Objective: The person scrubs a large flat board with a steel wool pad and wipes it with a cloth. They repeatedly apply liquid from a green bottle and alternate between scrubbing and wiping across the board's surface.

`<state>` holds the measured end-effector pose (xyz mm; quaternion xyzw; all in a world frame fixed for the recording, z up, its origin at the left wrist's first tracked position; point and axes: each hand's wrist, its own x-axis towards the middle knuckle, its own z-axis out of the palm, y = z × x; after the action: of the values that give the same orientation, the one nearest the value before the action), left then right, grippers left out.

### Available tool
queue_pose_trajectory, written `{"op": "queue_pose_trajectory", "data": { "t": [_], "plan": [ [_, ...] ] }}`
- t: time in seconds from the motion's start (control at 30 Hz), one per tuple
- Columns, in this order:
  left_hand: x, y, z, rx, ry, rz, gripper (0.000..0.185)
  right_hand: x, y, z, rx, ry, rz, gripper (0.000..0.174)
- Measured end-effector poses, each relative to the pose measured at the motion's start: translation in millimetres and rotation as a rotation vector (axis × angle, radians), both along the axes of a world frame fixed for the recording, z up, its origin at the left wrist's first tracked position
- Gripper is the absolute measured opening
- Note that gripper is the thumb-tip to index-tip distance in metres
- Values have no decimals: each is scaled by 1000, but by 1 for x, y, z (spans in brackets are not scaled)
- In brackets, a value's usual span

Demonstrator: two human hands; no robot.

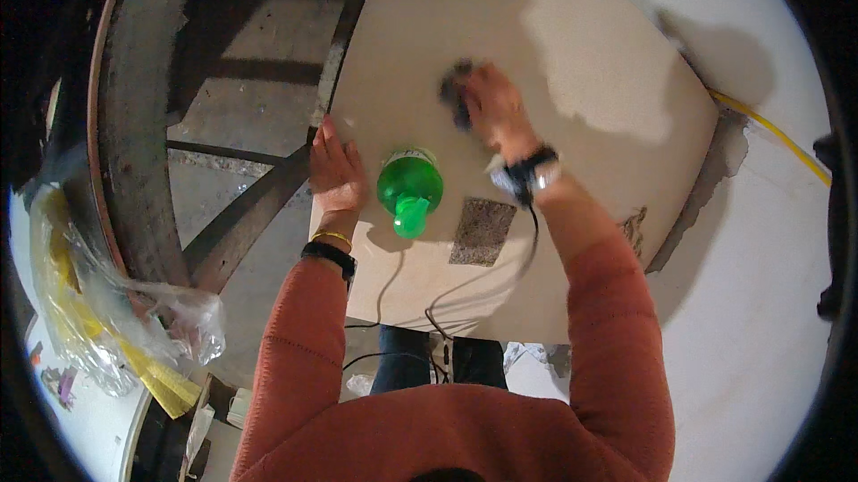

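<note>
A pale flat board [429, 33] lies before me. My right hand [495, 105] is on a dark pad or cloth [457, 95], blurred, on the board's middle; its exact kind cannot be told. My left hand [336, 170] rests flat at the board's left edge, fingers pointing away, holding nothing. Between my hands and nearer me stands a green plastic bottle [410, 184] with a pale green cap or nozzle. Right of the bottle lies a brown-grey, rough rectangular pad [482, 231]. A small whitish object [504, 179] is partly hidden by my right wrist.
Dark cables [429, 311] run over the board's near edge. A frayed brown piece [633, 227] lies by its right edge. At left are a dark metal frame [248, 227] and clear plastic wrapping [100, 308] with yellow material. A yellow cable [771, 127] crosses the white surface at right.
</note>
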<state>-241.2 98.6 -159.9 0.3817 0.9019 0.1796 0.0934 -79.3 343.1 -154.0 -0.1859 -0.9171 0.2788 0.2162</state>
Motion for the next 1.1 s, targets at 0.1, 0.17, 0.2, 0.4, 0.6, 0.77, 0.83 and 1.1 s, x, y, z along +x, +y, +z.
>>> {"op": "queue_pose_trajectory", "data": {
  "t": [0.1, 0.17, 0.2, 0.4, 0.6, 0.77, 0.83, 1.1],
  "plan": [
    [0, -4, -3, -37, 1, -17, 55, 53, -16, 9, -306, -130, -129, 21],
    [1, -6, -7, -20, 49, -41, 55, 79, 7, -8, -324, -77, -495, 19],
    [0, -5, -8, 34, -21, -17, 55, 83, 22, -3, -70, -142, -625, 18],
    [-3, -14, 33, 201, -111, -195, 63, 62, -42, -3, -104, -100, -430, 20],
    [44, -25, 93, 250, -409, -383, 80, 89, -6, 3, -252, -115, -619, 20],
    [58, -1, 91, 347, -468, -316, 77, 97, -23, 9, -99, -158, -721, 21],
    [62, 2, 91, 383, -445, -302, 66, 93, -66, -15, -345, -37, -529, 19],
    [56, -36, 106, 283, -374, -276, 43, 113, -23, 0, -85, -99, -703, 18]
  ]
}}
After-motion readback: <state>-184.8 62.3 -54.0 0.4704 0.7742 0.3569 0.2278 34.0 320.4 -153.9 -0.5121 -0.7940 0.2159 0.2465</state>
